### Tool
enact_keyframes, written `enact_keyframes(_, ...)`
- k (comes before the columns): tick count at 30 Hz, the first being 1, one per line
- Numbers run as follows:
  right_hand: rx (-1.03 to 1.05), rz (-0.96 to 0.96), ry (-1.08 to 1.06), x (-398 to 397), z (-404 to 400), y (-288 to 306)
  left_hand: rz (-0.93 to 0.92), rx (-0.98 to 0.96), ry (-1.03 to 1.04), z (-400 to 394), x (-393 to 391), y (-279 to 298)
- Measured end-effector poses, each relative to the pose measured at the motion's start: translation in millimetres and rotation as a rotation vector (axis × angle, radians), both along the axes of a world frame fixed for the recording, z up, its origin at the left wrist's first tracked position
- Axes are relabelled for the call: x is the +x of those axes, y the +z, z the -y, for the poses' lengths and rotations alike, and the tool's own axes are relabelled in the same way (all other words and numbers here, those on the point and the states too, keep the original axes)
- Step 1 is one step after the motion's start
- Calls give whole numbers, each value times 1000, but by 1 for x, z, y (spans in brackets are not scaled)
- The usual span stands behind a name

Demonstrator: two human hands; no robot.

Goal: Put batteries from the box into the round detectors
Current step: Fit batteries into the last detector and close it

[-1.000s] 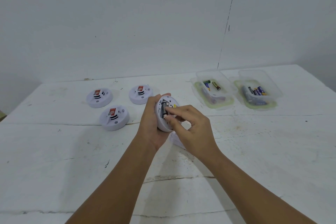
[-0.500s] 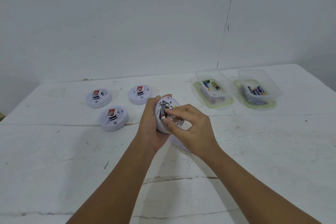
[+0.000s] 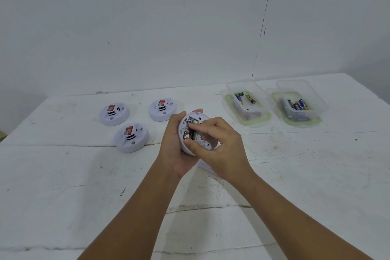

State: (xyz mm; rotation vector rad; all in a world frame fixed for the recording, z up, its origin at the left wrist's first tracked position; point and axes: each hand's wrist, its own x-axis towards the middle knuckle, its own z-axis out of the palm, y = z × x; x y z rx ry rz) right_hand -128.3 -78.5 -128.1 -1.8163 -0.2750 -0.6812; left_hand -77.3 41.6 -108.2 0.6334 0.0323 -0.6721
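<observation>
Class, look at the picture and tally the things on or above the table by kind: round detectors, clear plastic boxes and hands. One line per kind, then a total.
Round detectors: 4, with three on the table and one held detector
Clear plastic boxes: 2, a left box and a right box
Hands: 2, the left hand and the right hand
Total: 8

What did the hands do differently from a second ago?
The right hand slid its fingertips a little down the battery in the open detector, pressing it in. The left hand still grips that detector. The three detectors on the table and both battery boxes have not moved.
</observation>
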Motion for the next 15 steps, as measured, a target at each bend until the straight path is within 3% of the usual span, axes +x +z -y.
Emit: enact_keyframes(15, -53, 34, -6, 4, -7, 2, -9, -25, 15, -2, 3, 0)
